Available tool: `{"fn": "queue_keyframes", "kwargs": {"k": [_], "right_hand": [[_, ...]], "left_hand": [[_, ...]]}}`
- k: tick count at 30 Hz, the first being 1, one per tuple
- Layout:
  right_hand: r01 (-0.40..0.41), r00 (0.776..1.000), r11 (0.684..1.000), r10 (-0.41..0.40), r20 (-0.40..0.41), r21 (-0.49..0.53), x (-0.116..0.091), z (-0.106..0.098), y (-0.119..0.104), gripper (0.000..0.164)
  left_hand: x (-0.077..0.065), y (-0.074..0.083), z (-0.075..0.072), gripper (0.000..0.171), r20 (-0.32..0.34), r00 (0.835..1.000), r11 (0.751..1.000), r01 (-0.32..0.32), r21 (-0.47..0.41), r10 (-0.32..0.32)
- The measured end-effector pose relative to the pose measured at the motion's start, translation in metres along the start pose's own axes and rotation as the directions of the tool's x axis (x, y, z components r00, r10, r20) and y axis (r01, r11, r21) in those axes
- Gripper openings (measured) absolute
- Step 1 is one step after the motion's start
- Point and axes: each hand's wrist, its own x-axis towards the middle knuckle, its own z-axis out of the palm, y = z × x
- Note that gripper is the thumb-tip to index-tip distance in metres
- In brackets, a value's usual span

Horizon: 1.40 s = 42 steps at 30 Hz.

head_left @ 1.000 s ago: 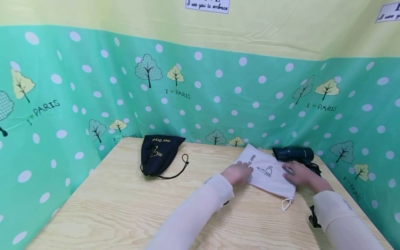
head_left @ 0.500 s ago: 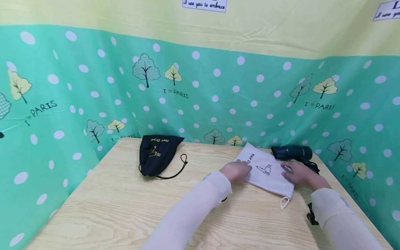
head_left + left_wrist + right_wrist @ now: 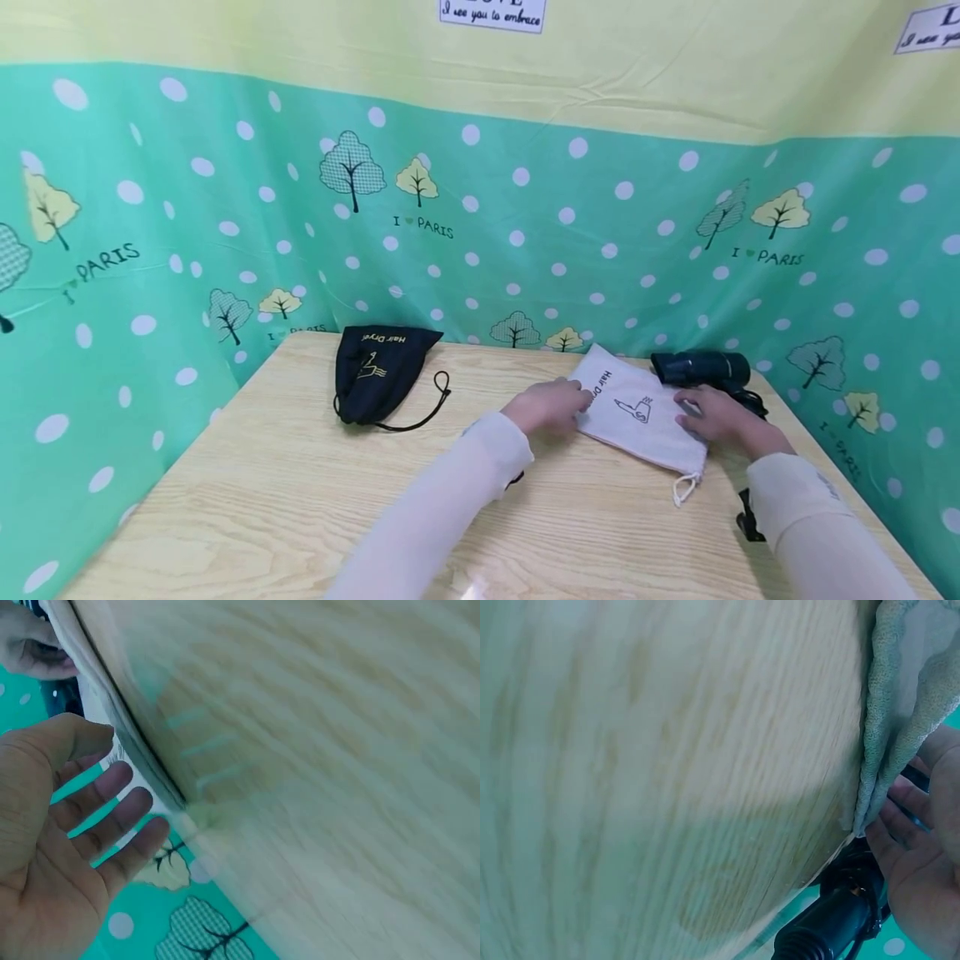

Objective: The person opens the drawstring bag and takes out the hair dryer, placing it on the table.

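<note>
Right of the frame's centre, we see a white drawstring bag (image 3: 637, 408) on the worktop (image 3: 262, 500); at its edges, left hand (image 3: 551, 406) and right hand (image 3: 716, 414), each grip apart, fingers loose.

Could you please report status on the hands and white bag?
Left hand open, at left edge of white bag; right hand touching its right side. White bag lying on table. Dryer just beyond right hand, might crowd it.
</note>
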Motion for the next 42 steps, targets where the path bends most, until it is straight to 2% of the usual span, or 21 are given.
{"fn": "queue_keyframes", "kwargs": {"k": [9, 18, 23, 30, 35, 39, 42], "right_hand": [[0.006, 1.0, 1.0, -0.006, -0.005, 0.006, 0.0, 0.001, -0.002, 0.051], [0.03, 0.999, 1.0, -0.03, -0.011, -0.009, 0.0, 0.003, 0.001, 0.05], [0.014, 1.0, 1.0, -0.014, -0.006, -0.01, -0.002, 0.002, -0.001, 0.051], [0.031, 0.999, 0.999, -0.031, -0.015, -0.014, -0.003, 0.002, 0.0, 0.05], [0.029, 0.999, 1.0, -0.029, -0.015, 0.0, -0.002, 0.002, 0.003, 0.051], [0.026, 1.0, 1.0, -0.026, -0.01, 0.005, -0.002, 0.003, 0.003, 0.051], [0.032, 0.999, 0.999, -0.032, -0.01, -0.003, -0.003, 0.002, 0.002, 0.05]], "left_hand": [[-0.017, -0.036, -0.004, 0.025, -0.061, 0.997, 0.998, 0.047, -0.042, -0.049], [-0.046, -0.079, -0.005, 0.027, -0.092, 0.986, 0.989, 0.132, -0.073, -0.138], [-0.062, -0.101, -0.001, 0.026, -0.098, 0.98, 0.983, 0.167, -0.076, -0.174], [-0.085, -0.124, 0.0, 0.027, -0.13, 0.963, 0.971, 0.226, -0.081, -0.235], [-0.098, -0.132, -0.007, 0.029, -0.174, 0.95, 0.964, 0.245, -0.108, -0.261], [-0.112, -0.139, -0.014, 0.03, -0.213, 0.933, 0.955, 0.269, -0.127, -0.291], [-0.122, -0.148, -0.016, 0.031, -0.223, 0.923, 0.948, 0.291, -0.129, -0.313]]}}
